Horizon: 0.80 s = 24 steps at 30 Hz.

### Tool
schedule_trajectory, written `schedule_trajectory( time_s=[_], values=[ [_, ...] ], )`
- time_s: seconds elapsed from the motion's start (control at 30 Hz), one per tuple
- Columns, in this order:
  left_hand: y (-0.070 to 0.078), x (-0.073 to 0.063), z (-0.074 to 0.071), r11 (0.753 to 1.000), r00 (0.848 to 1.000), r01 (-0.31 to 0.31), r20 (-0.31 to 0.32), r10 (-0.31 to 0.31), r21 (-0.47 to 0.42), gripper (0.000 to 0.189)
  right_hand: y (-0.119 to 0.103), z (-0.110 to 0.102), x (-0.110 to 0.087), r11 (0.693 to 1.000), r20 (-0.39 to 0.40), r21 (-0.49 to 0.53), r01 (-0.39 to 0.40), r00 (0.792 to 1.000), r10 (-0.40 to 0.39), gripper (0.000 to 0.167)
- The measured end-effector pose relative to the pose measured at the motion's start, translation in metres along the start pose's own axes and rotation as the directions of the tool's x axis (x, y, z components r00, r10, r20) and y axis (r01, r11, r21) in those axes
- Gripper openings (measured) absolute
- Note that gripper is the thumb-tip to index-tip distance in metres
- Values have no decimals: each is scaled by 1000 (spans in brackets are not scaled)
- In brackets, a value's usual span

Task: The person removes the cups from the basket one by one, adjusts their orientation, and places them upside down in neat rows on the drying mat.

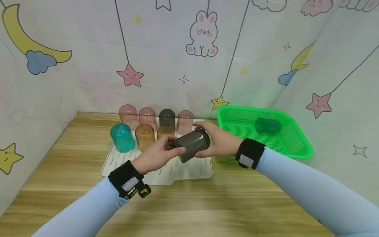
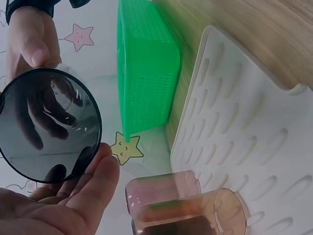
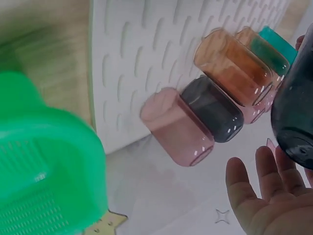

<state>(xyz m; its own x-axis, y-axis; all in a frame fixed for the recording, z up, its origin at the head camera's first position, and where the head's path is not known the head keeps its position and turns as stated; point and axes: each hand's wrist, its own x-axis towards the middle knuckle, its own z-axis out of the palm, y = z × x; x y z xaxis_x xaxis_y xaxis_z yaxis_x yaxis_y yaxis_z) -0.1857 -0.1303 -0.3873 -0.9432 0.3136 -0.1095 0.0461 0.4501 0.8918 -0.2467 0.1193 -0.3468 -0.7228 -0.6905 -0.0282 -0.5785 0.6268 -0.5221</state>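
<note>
A dark grey see-through cup (image 1: 191,144) is held tilted over the front right of the white draining mat (image 1: 160,179), its mouth toward the lower left. My left hand (image 1: 158,153) grips it near the mouth, thumb along the near side. Around the base end curve the thumb and fingers of my right hand (image 1: 217,140); a gap shows between palm and base. Through the cup (image 2: 49,127) in the left wrist view, the right fingers appear dark. In the right wrist view, the right hand (image 3: 274,196) has spread fingers close by the cup's base.
Upside-down cups stand on the mat: pink ones (image 1: 185,121), a dark grey one (image 1: 167,117), amber ones (image 1: 145,136) and a teal one (image 1: 122,138). At the right, a green basket (image 1: 302,144) contains a teal cup (image 1: 267,125) on its side. A patterned curtain (image 1: 165,89) hangs behind.
</note>
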Motion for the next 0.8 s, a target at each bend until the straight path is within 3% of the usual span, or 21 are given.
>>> schedule_trajectory(
  time_s=[0.1,0.23,0.6,0.8],
  values=[
    [0,0,-1,1000,1000,0,-14,0,-16,66,4,-1,-1,992,16,97,-83,997,82,103],
    [-1,0,-1,999,1000,-11,-23,10,-37,65,8,-2,-1,971,34,198,-130,991,126,105],
    [-1,-1,-2,997,999,-21,26,23,-73,66,10,-5,1,927,31,364,-95,995,90,101],
    [-3,-1,-2,998,997,-62,37,62,-20,67,10,-4,1,885,45,459,-77,997,63,100]
  ],
)
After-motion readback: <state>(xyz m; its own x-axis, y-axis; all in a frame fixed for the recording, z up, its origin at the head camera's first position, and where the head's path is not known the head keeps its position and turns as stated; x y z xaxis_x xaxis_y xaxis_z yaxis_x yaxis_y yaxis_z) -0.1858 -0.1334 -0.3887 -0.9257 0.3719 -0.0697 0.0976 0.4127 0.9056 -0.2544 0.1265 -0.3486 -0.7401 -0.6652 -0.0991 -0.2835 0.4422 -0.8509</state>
